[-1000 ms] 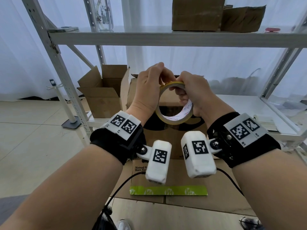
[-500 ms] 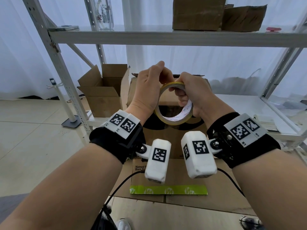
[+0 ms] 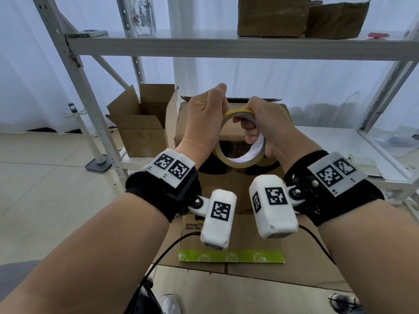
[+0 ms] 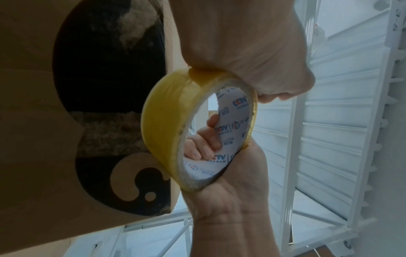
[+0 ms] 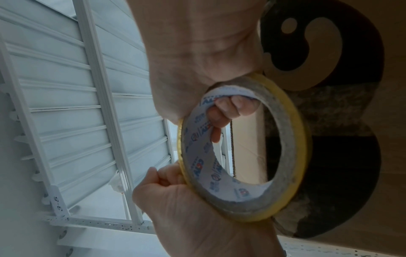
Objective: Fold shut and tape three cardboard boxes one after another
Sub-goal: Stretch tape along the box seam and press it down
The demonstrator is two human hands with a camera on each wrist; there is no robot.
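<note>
A yellow tape roll (image 3: 238, 163) with a white printed core is held up in front of me by both hands. My right hand (image 3: 248, 130) grips it with its fingers (image 5: 228, 107) hooked through the core (image 4: 222, 153). My left hand (image 3: 221, 107) pinches the roll's outer rim at the top, thumb and fingers (image 5: 163, 175) curled against the yellow edge (image 4: 197, 76). Behind the roll stands a large cardboard box (image 3: 229, 182) with a black print (image 4: 105, 69); its top is hidden by my hands. An open smaller box (image 3: 140, 130) sits to its left.
A flat cardboard panel (image 3: 301, 250) with a green tape strip (image 3: 231, 256) lies below my wrists. The white metal shelf frame (image 3: 74, 64) rises on the left and the upper shelf (image 3: 226, 47) carries two more boxes (image 3: 272, 17). Tiled floor (image 3: 45, 177) lies to the left.
</note>
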